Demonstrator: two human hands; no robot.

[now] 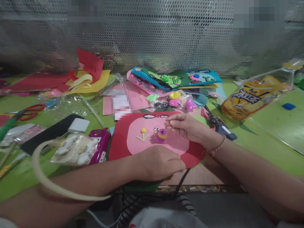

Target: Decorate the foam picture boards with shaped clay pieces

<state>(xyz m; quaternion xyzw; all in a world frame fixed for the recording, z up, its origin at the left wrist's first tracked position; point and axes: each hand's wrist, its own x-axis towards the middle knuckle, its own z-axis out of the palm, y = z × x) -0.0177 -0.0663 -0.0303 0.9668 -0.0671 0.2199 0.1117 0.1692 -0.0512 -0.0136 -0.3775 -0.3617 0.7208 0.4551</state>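
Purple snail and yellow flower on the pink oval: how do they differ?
The purple snail is bulkier, with a yellow spiral; the yellow flower is smaller and thin, with a green stem and leaves. The purple snail sits right of the yellow flower, nearer the right hand. Both lie on the pink oval of the red sheet.

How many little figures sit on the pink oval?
2: a yellow flower left of middle, a purple snail by the right hand; the left hand may hide others.
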